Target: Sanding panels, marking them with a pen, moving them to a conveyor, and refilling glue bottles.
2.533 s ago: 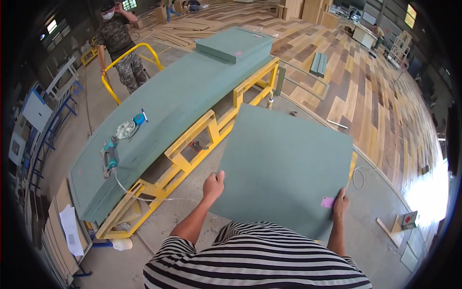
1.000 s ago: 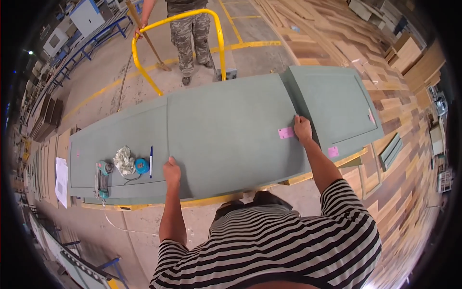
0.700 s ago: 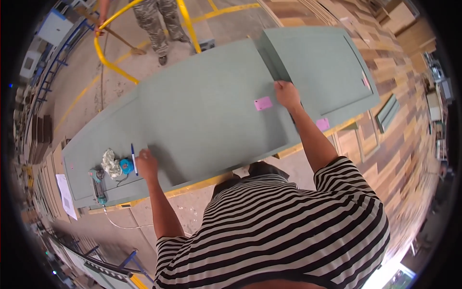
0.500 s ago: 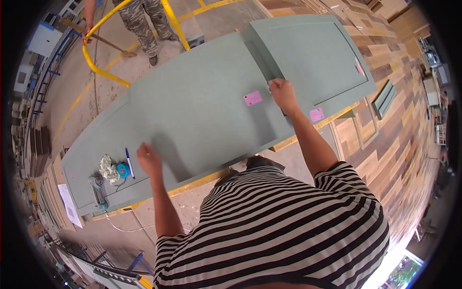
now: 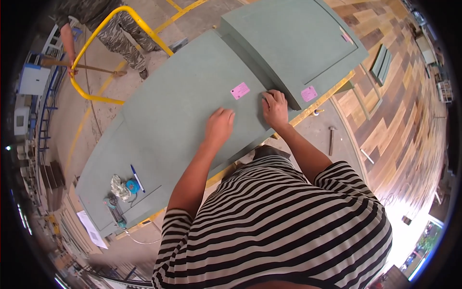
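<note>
One flat, grey-green rectangular panel [image 5: 178,96] lies under the left hand [image 5: 220,126] and right hand [image 5: 275,109], reaching toward ten o'clock, long axis unclear; the right hand is nearer its edge beside one raised grey-green slab [image 5: 284,50] at one o'clock. Both have fingers bent narrow; I cannot tell whether they hold anything. Toward eight o'clock lie one teal power tool [image 5: 115,212], one crumpled whitish wad [image 5: 120,188] and one slim blue pen [image 5: 137,178]; two pink paper labels [image 5: 239,91] flank the right hand.

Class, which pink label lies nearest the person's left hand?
The pink label on the lower panel, just beyond the left hand; the others lie on the raised panel.
</note>
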Demonstrator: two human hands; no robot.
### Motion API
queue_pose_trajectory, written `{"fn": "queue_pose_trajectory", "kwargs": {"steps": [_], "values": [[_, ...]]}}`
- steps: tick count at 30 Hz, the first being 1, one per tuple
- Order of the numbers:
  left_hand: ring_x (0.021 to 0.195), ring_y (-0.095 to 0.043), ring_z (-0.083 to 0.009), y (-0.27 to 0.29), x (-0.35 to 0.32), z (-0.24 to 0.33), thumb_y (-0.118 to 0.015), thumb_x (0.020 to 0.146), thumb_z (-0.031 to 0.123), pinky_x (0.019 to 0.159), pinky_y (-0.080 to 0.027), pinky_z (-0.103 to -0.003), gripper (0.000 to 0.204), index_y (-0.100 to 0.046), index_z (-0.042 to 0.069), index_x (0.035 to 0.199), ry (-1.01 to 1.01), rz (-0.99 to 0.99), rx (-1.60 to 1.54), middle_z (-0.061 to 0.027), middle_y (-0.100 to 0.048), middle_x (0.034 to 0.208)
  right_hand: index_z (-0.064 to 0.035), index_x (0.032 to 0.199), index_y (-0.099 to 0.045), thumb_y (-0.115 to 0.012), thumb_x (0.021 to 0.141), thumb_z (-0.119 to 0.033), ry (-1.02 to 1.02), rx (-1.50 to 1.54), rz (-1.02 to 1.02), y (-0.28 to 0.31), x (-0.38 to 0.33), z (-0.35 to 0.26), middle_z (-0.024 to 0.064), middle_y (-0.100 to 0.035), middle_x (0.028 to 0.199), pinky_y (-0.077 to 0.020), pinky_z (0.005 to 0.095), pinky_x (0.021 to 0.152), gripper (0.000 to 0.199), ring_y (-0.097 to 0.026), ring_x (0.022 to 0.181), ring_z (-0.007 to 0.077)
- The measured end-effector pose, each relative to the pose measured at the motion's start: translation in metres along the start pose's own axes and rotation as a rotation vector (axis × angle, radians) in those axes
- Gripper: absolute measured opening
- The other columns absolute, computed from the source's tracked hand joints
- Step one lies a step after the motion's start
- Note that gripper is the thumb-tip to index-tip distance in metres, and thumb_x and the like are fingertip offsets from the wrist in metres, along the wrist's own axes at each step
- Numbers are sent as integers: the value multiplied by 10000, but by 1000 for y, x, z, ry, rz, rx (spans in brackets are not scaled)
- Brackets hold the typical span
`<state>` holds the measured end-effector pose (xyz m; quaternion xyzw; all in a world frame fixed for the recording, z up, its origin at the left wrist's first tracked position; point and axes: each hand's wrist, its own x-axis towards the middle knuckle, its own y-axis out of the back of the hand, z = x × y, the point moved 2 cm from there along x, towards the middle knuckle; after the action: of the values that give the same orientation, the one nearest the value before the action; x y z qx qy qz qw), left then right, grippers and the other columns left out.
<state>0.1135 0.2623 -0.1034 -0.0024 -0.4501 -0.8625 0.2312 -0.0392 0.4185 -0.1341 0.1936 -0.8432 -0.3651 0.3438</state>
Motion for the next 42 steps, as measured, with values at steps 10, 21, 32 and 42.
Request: {"fn": "queue_pose_trajectory", "kwargs": {"steps": [10, 21, 32, 42], "values": [[668, -635, -360, -55, 107, 8, -638, 770, 129, 624, -508, -405, 95, -681, 44, 764, 227, -203, -22, -162, -656, 724, -45, 1026, -636, -624, 794, -35, -111, 286, 0, 9, 4, 12, 166, -583, 1040, -493, 417, 800, 233, -579, 944, 346], [635, -645, -251, -54, 126, 17, -652, 770, 160, 632, -501, -360, 156, -674, 5, 772, 529, -396, 52, -151, -669, 711, -47, 986, -652, -640, 787, -46, -151, 431, 31, 12, 3, 23, 175, -602, 1024, -509, 407, 771, 199, -603, 873, 335], [590, -593, -151, -57, 125, 16, -636, 778, 145, 596, -485, -319, 165, -661, -19, 773, 586, -372, -11, -74, -619, 614, -49, 990, -651, -653, 798, -68, -140, 449, 47, 13, 4, 25, 181, -601, 1016, -512, 398, 757, 193, -607, 868, 332], [564, -569, -141, -58, 122, 18, -651, 799, 149, 572, -473, -323, 190, -631, -25, 725, 626, -376, -80, -101, -612, 607, -52, 975, -653, -658, 798, -75, -145, 458, 69, 12, 2, 27, 174, -605, 1011, -514, 393, 753, 179, -610, 867, 330]]}}
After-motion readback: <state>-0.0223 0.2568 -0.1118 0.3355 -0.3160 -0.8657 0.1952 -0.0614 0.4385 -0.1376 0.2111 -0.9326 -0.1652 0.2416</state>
